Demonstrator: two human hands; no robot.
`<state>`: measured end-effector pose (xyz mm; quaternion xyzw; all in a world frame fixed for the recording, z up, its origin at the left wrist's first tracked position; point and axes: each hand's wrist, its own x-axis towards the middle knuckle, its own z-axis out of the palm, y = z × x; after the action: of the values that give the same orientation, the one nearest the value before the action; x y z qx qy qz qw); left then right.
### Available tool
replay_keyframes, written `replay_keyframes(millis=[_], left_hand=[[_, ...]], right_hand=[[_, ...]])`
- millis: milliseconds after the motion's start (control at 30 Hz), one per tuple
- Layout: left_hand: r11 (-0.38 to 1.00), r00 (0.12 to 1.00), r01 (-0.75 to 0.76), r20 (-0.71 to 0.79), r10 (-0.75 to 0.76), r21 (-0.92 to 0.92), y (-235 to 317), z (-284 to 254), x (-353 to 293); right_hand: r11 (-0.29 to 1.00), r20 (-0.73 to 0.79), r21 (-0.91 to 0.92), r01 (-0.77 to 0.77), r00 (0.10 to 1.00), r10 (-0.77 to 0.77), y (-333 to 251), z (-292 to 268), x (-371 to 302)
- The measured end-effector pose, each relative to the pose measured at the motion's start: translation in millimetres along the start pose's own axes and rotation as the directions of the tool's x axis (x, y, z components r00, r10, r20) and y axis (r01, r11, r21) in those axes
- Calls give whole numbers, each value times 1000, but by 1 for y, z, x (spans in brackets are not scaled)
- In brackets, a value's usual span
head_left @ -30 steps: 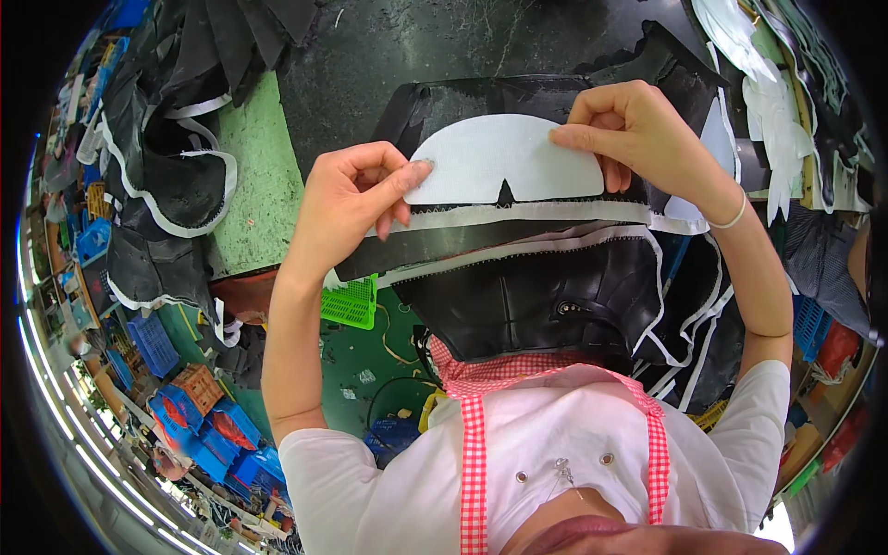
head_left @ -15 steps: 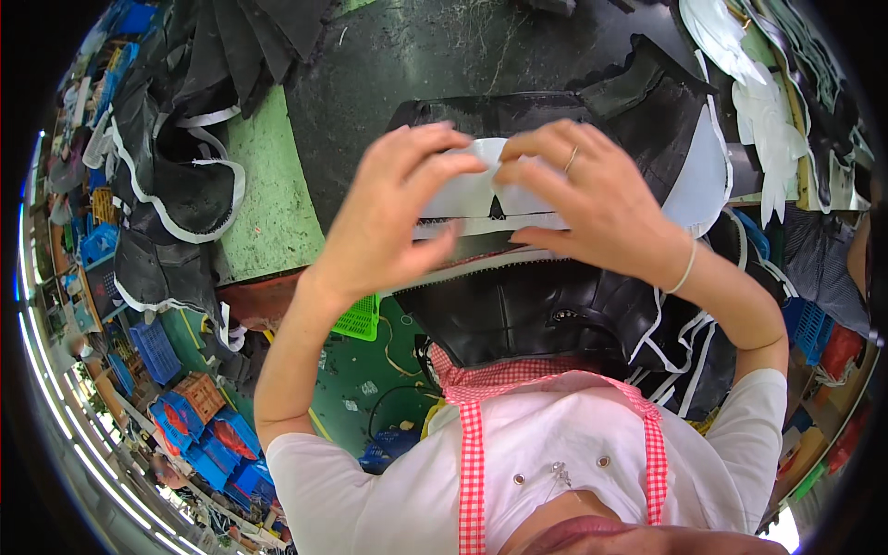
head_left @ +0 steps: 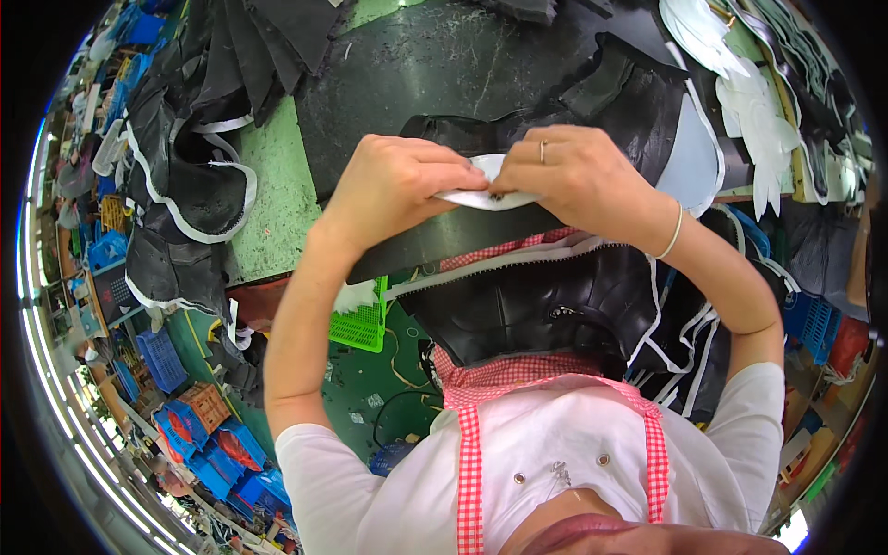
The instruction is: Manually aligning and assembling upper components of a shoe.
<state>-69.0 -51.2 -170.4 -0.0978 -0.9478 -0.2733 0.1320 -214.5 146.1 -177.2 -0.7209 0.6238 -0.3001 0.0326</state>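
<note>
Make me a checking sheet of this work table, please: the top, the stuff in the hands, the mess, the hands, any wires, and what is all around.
Surface: dark mat over a green tabletop.
Job's things: white curved piece pinched above a black fabric panel; more black fabric with white trim hangs in the lap.
Clutter: black pieces with white edging at left; white cut shapes at upper right.
Hands: left hand and right hand both pinch the white piece; ring and wrist band on the right.
Cables: thin cord on the floor.
Surroundings: green basket, blue crates at lower left.
</note>
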Motion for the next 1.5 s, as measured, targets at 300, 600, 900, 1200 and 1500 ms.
replay_keyframes(millis=[300, 600, 900, 1200, 1500], left_hand=[[978, 934, 174, 334, -128, -114, -3, -60, 15], [1000, 955, 3, 296, 2, -17, 50, -71, 64], [910, 960, -278, 133, 248, 308, 62, -39, 66], [809, 983, -125, -41, 181, 574, 13, -97, 30], [-265, 820, 264, 360, -445, -927, 25, 7, -22]], right_hand=[[986, 39, 164, -10, 999, 4, 0, -19, -9], [969, -173, 190, -160, 966, 193, -12, -42, 13], [990, -362, -67, -122, 928, 90, 8, -32, 16], [968, -667, -244, -62, 735, -121, 9, -1, 22], [989, -567, 82, -124, 810, 148, -9, 46, -45]])
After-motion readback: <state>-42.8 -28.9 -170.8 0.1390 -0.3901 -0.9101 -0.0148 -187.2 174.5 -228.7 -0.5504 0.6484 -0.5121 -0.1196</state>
